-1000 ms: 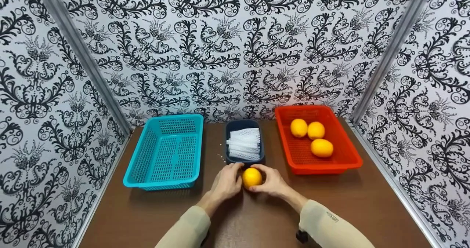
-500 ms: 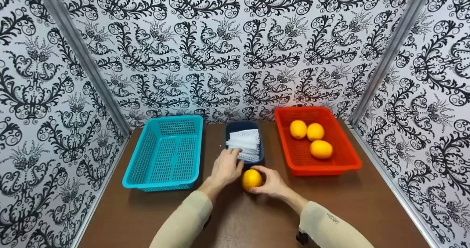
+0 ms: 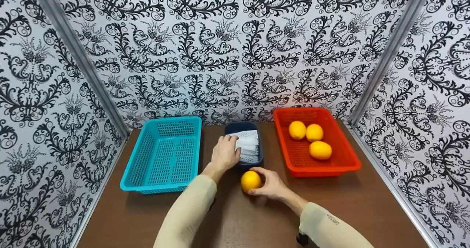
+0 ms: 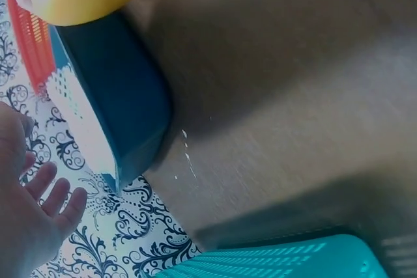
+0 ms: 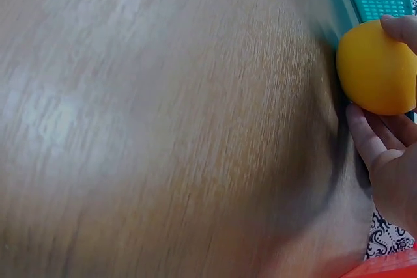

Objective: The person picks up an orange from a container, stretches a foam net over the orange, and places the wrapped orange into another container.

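My right hand (image 3: 273, 185) holds an orange (image 3: 250, 181) between thumb and fingers, close over the brown table in front of a small dark blue bin (image 3: 251, 165). The right wrist view shows the thumb on top of the orange (image 5: 374, 66) and the fingers beneath it. White foam net sleeves (image 3: 248, 145) lie stacked in the bin. Over the bin's left side reaches my left hand (image 3: 224, 154), its fingertips near the sleeves. In the left wrist view, the fingers of that hand (image 4: 32, 206) are loosely bent with nothing between them, beside the bin's rim.
At the left stands a turquoise perforated basket (image 3: 161, 186) with nothing in it. A red basket (image 3: 319, 172) at the right contains three oranges (image 3: 320, 150). Patterned walls (image 3: 227, 57) enclose the table (image 3: 242, 226) at the back and sides.
My left hand has left the orange and moved forward and slightly left, over the dark blue bin. The right hand keeps holding the orange in nearly the same place.
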Motion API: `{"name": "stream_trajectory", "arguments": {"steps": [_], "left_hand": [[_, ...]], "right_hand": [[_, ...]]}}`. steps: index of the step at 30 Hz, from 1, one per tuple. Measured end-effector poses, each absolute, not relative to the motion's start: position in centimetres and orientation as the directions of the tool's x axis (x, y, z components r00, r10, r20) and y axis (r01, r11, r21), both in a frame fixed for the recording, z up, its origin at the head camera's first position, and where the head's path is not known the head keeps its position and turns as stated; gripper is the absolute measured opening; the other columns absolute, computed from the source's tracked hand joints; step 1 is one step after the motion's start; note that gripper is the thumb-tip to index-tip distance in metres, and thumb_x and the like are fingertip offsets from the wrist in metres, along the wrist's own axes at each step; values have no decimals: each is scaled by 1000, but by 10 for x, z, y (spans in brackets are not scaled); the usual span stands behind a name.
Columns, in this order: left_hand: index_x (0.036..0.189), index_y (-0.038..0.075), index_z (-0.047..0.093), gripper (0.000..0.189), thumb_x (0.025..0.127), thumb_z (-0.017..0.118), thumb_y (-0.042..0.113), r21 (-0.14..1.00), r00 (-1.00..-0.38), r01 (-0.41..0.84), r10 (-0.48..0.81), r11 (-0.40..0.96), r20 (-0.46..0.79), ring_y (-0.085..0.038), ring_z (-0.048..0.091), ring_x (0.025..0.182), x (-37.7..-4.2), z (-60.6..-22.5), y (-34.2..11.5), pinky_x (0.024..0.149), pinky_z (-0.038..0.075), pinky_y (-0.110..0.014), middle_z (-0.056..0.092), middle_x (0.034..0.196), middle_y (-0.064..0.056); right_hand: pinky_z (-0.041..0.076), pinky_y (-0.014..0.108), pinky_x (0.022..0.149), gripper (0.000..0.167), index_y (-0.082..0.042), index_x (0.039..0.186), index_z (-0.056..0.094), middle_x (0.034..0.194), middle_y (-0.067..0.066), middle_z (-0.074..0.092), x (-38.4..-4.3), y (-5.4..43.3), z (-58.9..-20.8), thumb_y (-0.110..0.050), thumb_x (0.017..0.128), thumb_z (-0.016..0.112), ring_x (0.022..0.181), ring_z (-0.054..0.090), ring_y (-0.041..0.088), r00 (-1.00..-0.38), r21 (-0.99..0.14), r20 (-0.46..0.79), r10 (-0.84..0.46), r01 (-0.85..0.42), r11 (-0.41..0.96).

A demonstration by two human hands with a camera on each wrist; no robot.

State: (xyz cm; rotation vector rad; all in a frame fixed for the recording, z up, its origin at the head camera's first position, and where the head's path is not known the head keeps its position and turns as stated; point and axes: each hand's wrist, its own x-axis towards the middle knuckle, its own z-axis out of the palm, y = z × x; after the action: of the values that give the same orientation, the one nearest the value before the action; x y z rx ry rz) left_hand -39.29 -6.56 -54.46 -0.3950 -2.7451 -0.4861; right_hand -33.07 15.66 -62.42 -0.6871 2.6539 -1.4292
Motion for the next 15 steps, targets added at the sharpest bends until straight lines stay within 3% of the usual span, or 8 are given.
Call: {"name": "stream_trajectory", "arguments": {"steps": [9, 15], "left_hand": [[141, 6, 68, 42, 109, 71, 33, 143, -929, 283, 234, 948, 287, -44, 61, 129, -421, -558, -61, 107, 57, -60, 70, 137, -21], [139, 4, 68, 41, 108, 71, 32, 123, -933, 284, 245, 951, 263, -43, 61, 130, -439, -564, -54, 106, 58, -58, 69, 135, -21]], "right_hand": [[62, 47, 106, 83, -5, 147, 70, 136, 14, 81, -327, 156, -624, -33, 75, 102, 114, 75, 26, -905, -808, 147, -399, -343, 479], [60, 55, 108, 81, -8, 146, 71, 138, 13, 80, -330, 159, -623, -35, 76, 101, 116, 74, 29, -903, -790, 155, -401, -357, 498]]}}
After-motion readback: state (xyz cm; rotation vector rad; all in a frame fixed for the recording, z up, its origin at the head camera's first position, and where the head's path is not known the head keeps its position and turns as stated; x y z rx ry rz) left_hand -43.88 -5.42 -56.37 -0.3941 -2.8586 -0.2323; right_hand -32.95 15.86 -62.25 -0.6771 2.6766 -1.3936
